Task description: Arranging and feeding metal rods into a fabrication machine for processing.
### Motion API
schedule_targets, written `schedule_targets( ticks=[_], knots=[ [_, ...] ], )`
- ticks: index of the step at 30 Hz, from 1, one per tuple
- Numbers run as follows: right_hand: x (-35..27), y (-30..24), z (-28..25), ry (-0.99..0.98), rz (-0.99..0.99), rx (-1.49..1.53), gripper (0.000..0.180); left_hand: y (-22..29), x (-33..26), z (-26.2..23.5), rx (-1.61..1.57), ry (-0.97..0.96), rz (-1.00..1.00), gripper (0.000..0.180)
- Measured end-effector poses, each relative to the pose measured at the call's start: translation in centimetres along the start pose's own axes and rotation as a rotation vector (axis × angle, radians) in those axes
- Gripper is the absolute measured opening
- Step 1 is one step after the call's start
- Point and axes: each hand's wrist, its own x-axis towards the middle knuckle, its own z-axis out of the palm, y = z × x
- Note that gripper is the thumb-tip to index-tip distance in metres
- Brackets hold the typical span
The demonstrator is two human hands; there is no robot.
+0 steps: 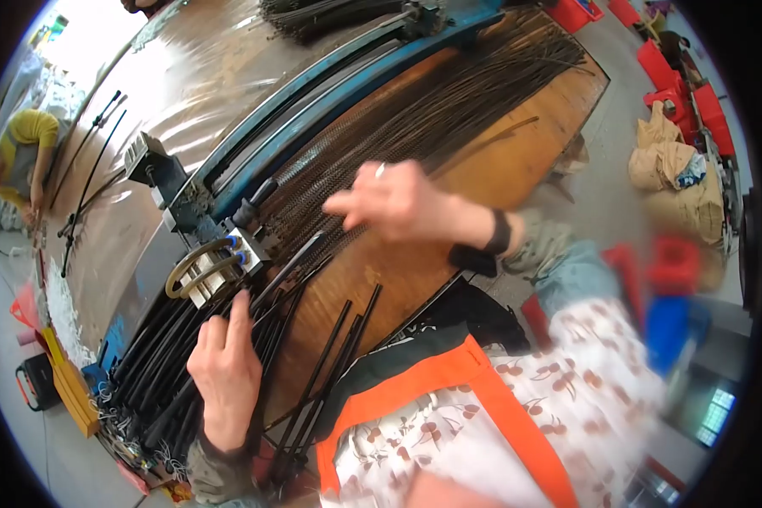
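My left hand (226,362) is low at the left, above a bundle of black tubes (157,364). Its index finger points up beside a dark rod (292,261) with a grey tip. The other fingers curl in, and anything inside them is hidden. Over a spread of thin dark wires (415,127), my right hand (394,201) wears a ring, with thumb and index brought together; what they pinch, if anything, is too small to make out. Between the hands and to the left stands a metal clamp block (216,271) with blue fittings and a looped hose (178,275).
A long blue rail (313,118) crosses the brown table (474,190). More black rods (339,356) lean at the near edge. Another person in a yellow top (34,127) sits at the far left. Red bins (711,118) and a brown sack (656,152) stand at the right.
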Motion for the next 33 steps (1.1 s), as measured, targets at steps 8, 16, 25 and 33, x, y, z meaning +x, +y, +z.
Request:
schedule_targets(
  ticks=[8, 16, 25, 33],
  knots=[
    [0.2, 5.5, -2.3, 0.08, 0.303, -0.334, 0.029, -9.0, 0.8, -7.3, 0.358, 0.376, -0.06, 0.021],
    [15.4, 3.9, 7.0, -0.195, 0.189, 0.336, 0.013, -13.9, 0.8, -13.1, 0.334, 0.581, -0.166, 0.026],
    [22.3, 0.8, 13.6, -0.261, 0.02, 0.484, 0.018, -15.9, -10.7, -11.5, 0.191, 0.43, -0.486, 0.027],
    [23.5, -0.3, 16.0, -0.687, -0.18, 0.174, 0.015, -17.0, -9.0, -9.3, 0.108, 0.502, -0.421, 0.027]
  ],
)
